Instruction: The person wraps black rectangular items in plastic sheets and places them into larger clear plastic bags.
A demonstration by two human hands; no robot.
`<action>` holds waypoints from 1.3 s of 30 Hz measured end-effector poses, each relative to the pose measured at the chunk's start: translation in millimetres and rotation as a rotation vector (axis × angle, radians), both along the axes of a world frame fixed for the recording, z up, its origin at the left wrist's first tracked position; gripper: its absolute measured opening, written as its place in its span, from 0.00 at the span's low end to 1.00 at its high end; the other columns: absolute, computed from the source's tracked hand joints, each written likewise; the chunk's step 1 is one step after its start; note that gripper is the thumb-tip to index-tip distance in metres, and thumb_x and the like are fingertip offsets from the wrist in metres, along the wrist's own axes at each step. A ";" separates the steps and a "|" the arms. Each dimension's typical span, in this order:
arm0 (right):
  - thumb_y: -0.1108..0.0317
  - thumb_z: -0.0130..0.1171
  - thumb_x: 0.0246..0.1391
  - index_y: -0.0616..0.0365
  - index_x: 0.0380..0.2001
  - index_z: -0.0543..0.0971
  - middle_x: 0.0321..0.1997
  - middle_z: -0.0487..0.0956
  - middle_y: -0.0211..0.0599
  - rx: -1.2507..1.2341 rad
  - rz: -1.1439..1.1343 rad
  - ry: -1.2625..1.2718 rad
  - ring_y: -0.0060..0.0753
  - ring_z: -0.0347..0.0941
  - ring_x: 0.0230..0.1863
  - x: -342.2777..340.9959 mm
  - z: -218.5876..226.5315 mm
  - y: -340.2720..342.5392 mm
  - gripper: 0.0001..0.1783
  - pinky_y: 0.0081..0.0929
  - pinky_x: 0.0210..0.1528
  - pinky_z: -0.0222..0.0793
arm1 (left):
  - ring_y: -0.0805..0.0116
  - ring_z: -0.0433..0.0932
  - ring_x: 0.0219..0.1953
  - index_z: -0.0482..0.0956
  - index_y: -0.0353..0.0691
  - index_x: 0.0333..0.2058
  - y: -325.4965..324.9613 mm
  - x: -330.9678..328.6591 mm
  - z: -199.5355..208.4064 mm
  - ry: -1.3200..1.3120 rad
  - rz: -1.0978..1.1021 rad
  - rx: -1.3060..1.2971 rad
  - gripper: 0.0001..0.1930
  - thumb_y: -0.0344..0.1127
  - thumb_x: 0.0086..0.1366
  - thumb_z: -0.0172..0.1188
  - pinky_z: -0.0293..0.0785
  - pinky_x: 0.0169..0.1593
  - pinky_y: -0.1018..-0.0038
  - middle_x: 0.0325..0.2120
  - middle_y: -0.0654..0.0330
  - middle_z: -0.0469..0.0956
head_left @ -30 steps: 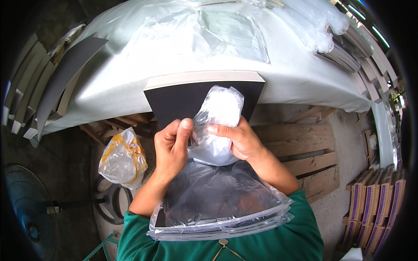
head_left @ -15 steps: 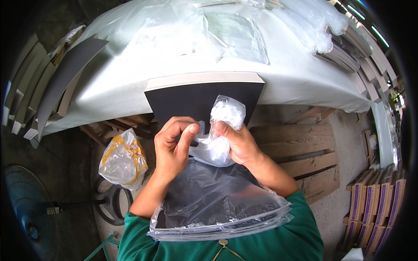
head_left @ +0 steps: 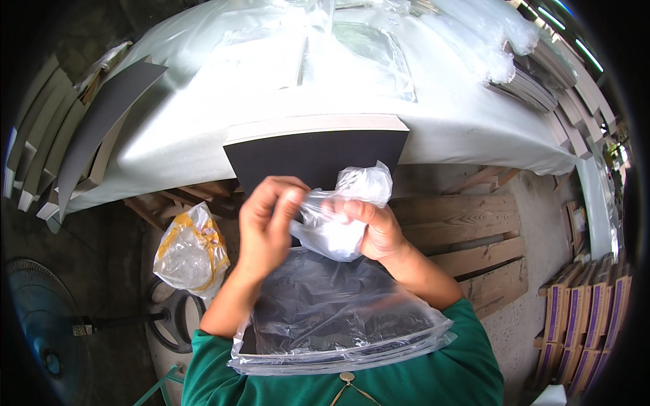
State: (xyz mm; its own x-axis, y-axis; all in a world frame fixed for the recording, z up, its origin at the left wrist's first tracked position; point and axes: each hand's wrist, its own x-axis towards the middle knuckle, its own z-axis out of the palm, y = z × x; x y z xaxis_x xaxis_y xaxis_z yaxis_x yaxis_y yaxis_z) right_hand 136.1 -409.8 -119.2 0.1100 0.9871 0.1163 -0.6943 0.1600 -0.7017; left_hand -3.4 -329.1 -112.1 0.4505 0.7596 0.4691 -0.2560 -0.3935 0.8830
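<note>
A crumpled translucent plastic bag (head_left: 333, 235) is stretched between my two hands. My right hand (head_left: 382, 233) is wrapped round its bunched part, thumb on top. My left hand (head_left: 265, 223), slightly smeared by motion, pinches its left edge between thumb and fingers. Behind the hands, a thick black-covered book or block of sheets (head_left: 298, 155) leans upright against the table edge, its pale page edge uppermost. On my lap, below the hands, lies a stack of clear plastic sleeves (head_left: 338, 318) with something dark under or inside them.
Clear plastic lies on the white-covered table (head_left: 176, 135). Thick dark-covered blocks (head_left: 101, 128) stand at left, more stacks (head_left: 528, 88) at right. A tape-marked plastic bag (head_left: 193, 250), a fan (head_left: 47, 325), a wooden pallet (head_left: 467, 216) and stacked boxes (head_left: 582, 325) surround me.
The bag's left edge has been pulled out wider by my left hand. Its bunched top has tilted to the right and sunk slightly.
</note>
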 end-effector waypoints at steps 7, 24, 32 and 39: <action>0.72 0.57 0.43 0.60 0.28 0.72 0.21 0.73 0.32 -0.033 -0.094 -0.122 0.21 0.69 0.22 28.8 12.4 -7.4 0.07 0.22 0.27 0.66 | 0.65 0.72 0.28 0.74 0.33 0.28 -12.9 -19.0 -8.3 0.680 -0.766 0.158 0.11 0.38 0.59 0.54 0.68 0.36 0.72 0.22 0.58 0.73; 0.62 0.58 0.47 0.60 0.34 0.71 0.19 0.68 0.25 -0.230 0.310 -0.087 0.15 0.60 0.15 72.5 -15.4 -45.4 0.14 0.14 0.14 0.56 | 0.68 0.75 0.33 0.72 0.35 0.40 22.8 -59.4 -21.3 0.029 -0.946 -0.318 0.15 0.41 0.61 0.50 0.71 0.36 0.68 0.28 0.56 0.76; 0.58 0.47 0.54 0.54 0.28 0.69 0.23 0.68 0.24 -0.095 -0.157 0.653 0.21 0.64 0.23 76.5 -34.2 -33.4 0.11 0.28 0.33 0.68 | 0.75 0.73 0.26 0.76 0.37 0.30 19.5 -64.5 -48.6 0.901 -1.070 -0.306 0.11 0.36 0.50 0.62 0.68 0.29 0.79 0.22 0.62 0.76; 0.63 0.59 0.46 0.61 0.40 0.70 0.26 0.72 0.31 0.048 0.243 -0.343 0.17 0.63 0.20 70.1 -55.4 -51.1 0.19 0.16 0.20 0.59 | 0.64 0.74 0.39 0.73 0.40 0.37 47.5 -70.4 -60.0 -0.449 -0.372 -1.014 0.15 0.44 0.55 0.54 0.73 0.41 0.64 0.36 0.58 0.75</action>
